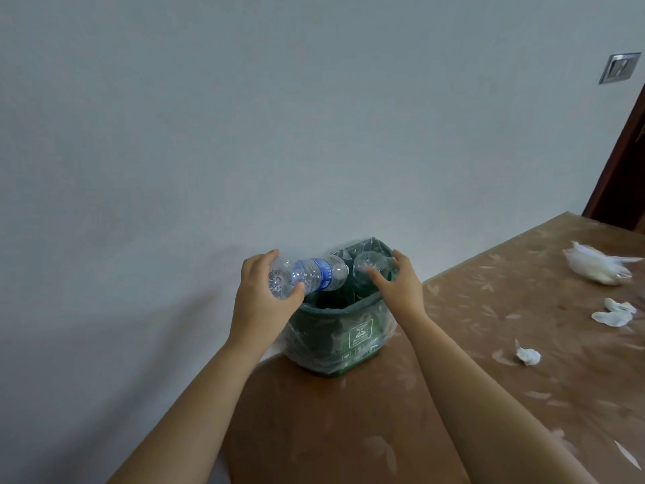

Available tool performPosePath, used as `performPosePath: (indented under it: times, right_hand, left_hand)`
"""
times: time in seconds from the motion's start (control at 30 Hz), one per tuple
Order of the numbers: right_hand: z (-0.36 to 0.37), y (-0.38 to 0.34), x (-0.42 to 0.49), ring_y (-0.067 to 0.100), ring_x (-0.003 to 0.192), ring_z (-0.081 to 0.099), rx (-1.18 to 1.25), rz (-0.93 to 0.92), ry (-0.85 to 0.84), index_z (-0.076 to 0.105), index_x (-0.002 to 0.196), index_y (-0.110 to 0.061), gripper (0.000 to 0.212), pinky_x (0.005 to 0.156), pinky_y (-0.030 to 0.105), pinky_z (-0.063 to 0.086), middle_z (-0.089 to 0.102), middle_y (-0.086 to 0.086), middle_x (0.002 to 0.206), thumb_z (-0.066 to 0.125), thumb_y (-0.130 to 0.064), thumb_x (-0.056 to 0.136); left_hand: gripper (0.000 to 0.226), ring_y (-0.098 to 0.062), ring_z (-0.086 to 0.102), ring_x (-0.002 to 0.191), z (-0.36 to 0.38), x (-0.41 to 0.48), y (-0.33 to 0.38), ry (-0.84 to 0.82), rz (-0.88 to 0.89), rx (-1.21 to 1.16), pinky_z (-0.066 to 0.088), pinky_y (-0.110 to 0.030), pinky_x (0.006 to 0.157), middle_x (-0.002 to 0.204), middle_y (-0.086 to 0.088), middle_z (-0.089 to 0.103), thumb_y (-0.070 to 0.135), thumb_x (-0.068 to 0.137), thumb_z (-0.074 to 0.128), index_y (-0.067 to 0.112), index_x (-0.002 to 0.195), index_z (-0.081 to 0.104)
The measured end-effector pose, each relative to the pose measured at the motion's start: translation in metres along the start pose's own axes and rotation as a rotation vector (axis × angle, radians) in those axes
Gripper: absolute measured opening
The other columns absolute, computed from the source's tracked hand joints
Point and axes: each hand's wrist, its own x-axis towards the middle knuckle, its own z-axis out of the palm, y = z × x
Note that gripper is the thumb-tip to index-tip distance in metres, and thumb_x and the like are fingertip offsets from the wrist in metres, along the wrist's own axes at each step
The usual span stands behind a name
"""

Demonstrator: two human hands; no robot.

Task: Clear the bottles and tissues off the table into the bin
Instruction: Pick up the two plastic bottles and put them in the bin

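Head view — forward, downward, close over table (488, 344)

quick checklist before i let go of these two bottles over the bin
1. Left hand grips the labelled bottle by its base end: ok.
2. That bottle's neck end is over the bin opening: ok, though its base end still hangs outside the rim.
3. Right hand holds the second bottle over the opening: ok.
4. Room inside the bin for both: cannot tell, the inside is dark.
5. Bin stands upright on the table, close to its edge: ok.
6. Tissues cleared: not ok, the big wad, the flat tissue and the small ball still lie on the table.
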Motion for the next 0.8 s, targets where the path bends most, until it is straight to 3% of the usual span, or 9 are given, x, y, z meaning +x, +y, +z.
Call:
performPosePath:
  times: [0.13, 0.4, 0.53, 0.67, 0.8]
  right_hand:
    - [-0.012, 0.006, -0.016, 0.023, 0.122, 0.043, -0.042, -0.067, 0.023, 0.036, 0.134, -0.015, 0.064, 0.101, 0.045, 0.038, 0.049, 0.006, 0.134, 0.065, -0.034, 0.081]
    - [-0.027, 0.02, -0.057, 0.017, 0.122, 0.043, -0.087, -0.155, -0.015, 0.041, 0.131, -0.015, 0.054, 0.1, 0.04, 0.038, 0.049, 0.003, 0.133, 0.062, -0.027, 0.083]
    - [-0.031, 0.023, -0.065, 0.016, 0.121, 0.043, -0.091, -0.174, -0.018, 0.041, 0.131, -0.017, 0.053, 0.099, 0.036, 0.037, 0.049, 0.003, 0.132, 0.062, -0.025, 0.083]
    - [-0.034, 0.026, -0.069, 0.013, 0.12, 0.042, -0.09, -0.193, -0.019, 0.04, 0.13, -0.019, 0.053, 0.095, 0.026, 0.034, 0.049, 0.002, 0.131, 0.063, -0.023, 0.082]
    - [-0.036, 0.027, -0.071, 0.012, 0.118, 0.043, -0.078, -0.185, -0.023, 0.04, 0.131, -0.019, 0.054, 0.092, 0.024, 0.033, 0.05, 0.001, 0.129, 0.063, -0.023, 0.082]
  left_hand:
    - [0.056, -0.005, 0.045, 0.101, 0.007, -0.005, 0.002, -0.037, 0.001, 0.007, 0.032, -0.01, 0.08, 0.122, -0.007, 0.049, 0.014, 0.073, 0.074, 0.01, 0.122, 0.048]
    - [0.054, -0.006, 0.042, 0.101, 0.019, -0.001, 0.004, -0.12, -0.013, 0.047, 0.031, -0.012, 0.081, 0.126, -0.008, 0.047, 0.018, 0.077, 0.07, 0.01, 0.125, 0.047]
    - [0.056, -0.017, 0.045, 0.114, 0.034, 0.005, 0.0, -0.179, -0.037, 0.085, 0.03, -0.016, 0.089, 0.131, -0.01, 0.043, 0.021, 0.079, 0.068, 0.01, 0.129, 0.045]
    - [0.062, -0.025, 0.031, 0.132, 0.052, 0.011, -0.004, -0.268, -0.069, 0.161, 0.028, -0.034, 0.105, 0.146, -0.011, 0.03, 0.03, 0.084, 0.063, 0.013, 0.137, 0.035]
    - [0.068, -0.026, 0.017, 0.139, 0.062, 0.007, -0.007, -0.319, -0.101, 0.212, 0.024, -0.045, 0.111, 0.153, -0.006, 0.017, 0.038, 0.085, 0.059, 0.019, 0.141, 0.026]
